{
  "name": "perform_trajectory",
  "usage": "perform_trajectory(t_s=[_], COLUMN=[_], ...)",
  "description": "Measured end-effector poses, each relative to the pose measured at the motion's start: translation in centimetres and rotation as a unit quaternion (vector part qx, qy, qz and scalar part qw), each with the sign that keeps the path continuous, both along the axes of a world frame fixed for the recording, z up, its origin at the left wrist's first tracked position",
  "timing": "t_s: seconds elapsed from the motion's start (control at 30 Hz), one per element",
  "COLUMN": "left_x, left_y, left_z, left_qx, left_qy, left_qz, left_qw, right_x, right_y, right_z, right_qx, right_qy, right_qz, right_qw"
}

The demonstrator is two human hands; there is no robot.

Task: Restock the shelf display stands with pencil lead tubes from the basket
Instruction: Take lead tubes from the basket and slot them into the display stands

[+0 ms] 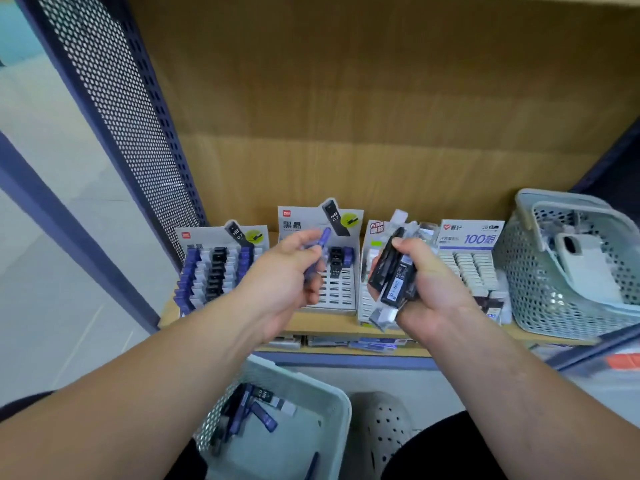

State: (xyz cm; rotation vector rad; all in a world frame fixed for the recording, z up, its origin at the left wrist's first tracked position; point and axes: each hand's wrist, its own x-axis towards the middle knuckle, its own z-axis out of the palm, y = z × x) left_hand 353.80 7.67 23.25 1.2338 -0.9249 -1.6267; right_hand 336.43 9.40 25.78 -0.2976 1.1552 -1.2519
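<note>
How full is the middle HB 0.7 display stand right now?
Mostly empty. The middle display stand holds only a few tubes in its back rows; the visible front slots are bare.

White holed clog (382, 433), perforated blue shelf side panel (114, 105)

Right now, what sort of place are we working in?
Likely a stationery shop: branded display stands of lead tubes on a wooden shelf, with a stock basket below.
</note>
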Motion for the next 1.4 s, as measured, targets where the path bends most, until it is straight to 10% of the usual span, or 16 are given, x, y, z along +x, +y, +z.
perform_trajectory(t_s=[0.5,0.67,1.0,1.4], left_x=[-1.7,-2.5,-3.5,-5.9], left_y=[-7.4,-9.7,-14.9,-16.2], left_z=[-5.3,-8.8,-9.7,-12.6], left_qx=[-0.053,-0.131,-0.172,-0.261], left_qy=[-0.238,-0.389,-0.429,-0.616], left_qz=[-0.014,0.005,0.016,-0.152], left_qw=[0.97,0.912,0.886,0.728], right_x=[-4.5,-6.4,-9.9,-11.6], right_y=[-6.5,-7.2,-5.4,-5.0], right_z=[-4.5,-5.0,-5.4,-4.7], right_qx=[0.047,0.049,0.07,0.084], right_qy=[0.009,0.005,0.002,-0.002], right_qz=[0.028,0.028,0.018,0.02], right_qw=[0.998,0.998,0.997,0.996])
